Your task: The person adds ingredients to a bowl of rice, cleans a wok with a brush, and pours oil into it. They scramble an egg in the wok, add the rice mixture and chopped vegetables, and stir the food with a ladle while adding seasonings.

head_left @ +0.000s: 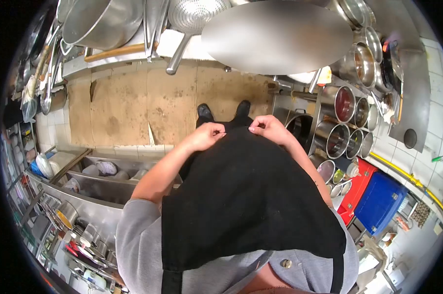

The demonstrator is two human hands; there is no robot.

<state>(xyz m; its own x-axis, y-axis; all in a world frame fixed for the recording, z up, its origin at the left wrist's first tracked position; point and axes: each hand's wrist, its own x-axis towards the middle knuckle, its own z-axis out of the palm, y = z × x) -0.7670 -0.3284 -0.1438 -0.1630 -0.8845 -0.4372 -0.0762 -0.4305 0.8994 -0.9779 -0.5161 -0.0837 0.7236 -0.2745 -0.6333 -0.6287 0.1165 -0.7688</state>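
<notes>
A black apron [253,191] covers my front over a grey shirt [140,235]. At waist height my left hand [206,136] is closed, with thumb and fingertips pinching the cloth of the apron. Opposite it, my right hand [271,129] pinches the apron in the same way, a short gap away. Black fabric shows between the two hands. Beyond them, my dark shoes [205,112] stand on brown cardboard [133,108] laid over the tiled floor.
Ahead is a counter with a large metal pot [101,24] and a perforated skimmer [194,14]; a blurred oval hides part of it. Metal containers of food [340,104] stand at right, near a blue lid [380,202]. At left is a steel sink [104,188].
</notes>
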